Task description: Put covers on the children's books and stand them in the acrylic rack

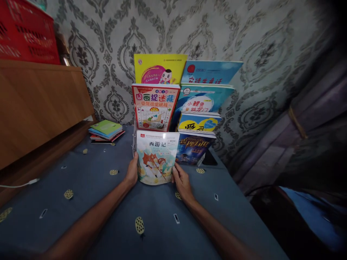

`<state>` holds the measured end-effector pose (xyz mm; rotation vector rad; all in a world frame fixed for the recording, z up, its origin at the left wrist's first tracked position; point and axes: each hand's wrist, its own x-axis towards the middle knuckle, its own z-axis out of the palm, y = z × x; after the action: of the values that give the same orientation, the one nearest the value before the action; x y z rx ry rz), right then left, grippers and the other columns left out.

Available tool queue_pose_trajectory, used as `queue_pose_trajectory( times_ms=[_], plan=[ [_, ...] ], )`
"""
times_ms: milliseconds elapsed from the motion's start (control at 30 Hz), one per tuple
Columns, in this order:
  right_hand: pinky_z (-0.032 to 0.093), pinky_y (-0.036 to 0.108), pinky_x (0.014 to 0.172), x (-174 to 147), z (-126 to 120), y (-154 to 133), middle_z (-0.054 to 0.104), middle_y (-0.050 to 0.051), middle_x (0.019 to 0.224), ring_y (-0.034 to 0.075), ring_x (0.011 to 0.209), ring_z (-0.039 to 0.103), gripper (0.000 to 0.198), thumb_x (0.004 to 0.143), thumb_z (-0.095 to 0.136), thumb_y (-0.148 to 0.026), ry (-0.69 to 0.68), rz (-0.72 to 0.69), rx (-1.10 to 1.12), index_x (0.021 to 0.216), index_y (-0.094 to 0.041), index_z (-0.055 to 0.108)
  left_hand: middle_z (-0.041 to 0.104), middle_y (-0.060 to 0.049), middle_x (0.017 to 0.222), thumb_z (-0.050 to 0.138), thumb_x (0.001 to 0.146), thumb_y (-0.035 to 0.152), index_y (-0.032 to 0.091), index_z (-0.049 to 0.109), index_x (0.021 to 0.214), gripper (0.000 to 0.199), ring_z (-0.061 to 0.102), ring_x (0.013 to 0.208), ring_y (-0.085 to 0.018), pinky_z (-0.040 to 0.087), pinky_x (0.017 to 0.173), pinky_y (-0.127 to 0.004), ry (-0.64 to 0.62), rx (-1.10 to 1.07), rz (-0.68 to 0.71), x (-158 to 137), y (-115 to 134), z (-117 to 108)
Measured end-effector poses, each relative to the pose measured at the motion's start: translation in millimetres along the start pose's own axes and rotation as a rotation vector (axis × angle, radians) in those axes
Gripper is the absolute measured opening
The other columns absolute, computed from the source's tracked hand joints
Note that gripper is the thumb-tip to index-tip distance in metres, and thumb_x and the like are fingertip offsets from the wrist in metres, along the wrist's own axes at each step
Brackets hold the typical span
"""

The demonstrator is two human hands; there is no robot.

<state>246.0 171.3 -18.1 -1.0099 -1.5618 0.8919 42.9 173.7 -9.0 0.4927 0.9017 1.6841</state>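
Observation:
A pale picture-cover book (157, 159) with Chinese lettering stands nearly upright, facing me. My left hand (132, 170) grips its left edge and my right hand (182, 180) grips its lower right edge, thumb towards the front. Right behind it rises a red-bordered book (155, 108), with a yellow book (161, 68) further back. Beside these, a second column of upright books holds a dark blue book (193, 146), a yellow-and-blue book (199, 122), a teal book (204, 98) and a blue book (213, 71). Whatever supports the books is mostly hidden.
A small stack of books (106, 130) lies on the dark blue patterned cloth (89, 216) at the left. Beyond it stand a wooden cabinet (40, 108) and a red basket (28, 32). A white cable (21, 185) lies at far left; a curtain (292, 119) hangs right.

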Motion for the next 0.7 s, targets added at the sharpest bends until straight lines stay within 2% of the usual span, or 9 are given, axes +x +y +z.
queue_pose_trajectory(
  times_ms=[167,400,700],
  plan=[
    [0.038,0.025,0.048,0.5,-0.2,-0.8,0.046,-0.005,0.054,0.014,0.048,0.041,0.055,0.095,0.045,-0.051,-0.014,0.003,-0.002,0.129,-0.012,0.064,0.069,-0.008,0.128,0.056,0.097,0.044,0.016,0.070,0.122,0.041,0.055,0.133,-0.025,0.034,0.120,-0.042,0.003,-0.008,0.015,-1.0,1.4,1.7],
    [0.036,0.024,0.047,0.1,0.2,-1.6,0.041,-0.006,0.051,0.013,0.047,0.039,0.056,0.095,0.045,-0.052,-0.013,-0.005,-0.026,0.128,-0.011,0.065,0.071,-0.009,0.125,0.057,0.095,0.049,0.016,0.070,0.123,0.045,0.059,0.129,-0.026,0.038,0.119,-0.041,-0.058,-0.023,-0.004,-4.6,3.7,4.0],
    [0.036,0.025,0.047,-0.7,0.9,-3.7,0.040,-0.007,0.051,0.014,0.046,0.039,0.057,0.095,0.044,-0.052,-0.016,0.004,-0.013,0.129,-0.012,0.064,0.071,-0.008,0.125,0.057,0.096,0.048,0.017,0.070,0.123,0.043,0.059,0.129,-0.025,0.039,0.118,-0.042,-0.043,-0.008,-0.004,-6.0,5.3,5.4]
  ],
)
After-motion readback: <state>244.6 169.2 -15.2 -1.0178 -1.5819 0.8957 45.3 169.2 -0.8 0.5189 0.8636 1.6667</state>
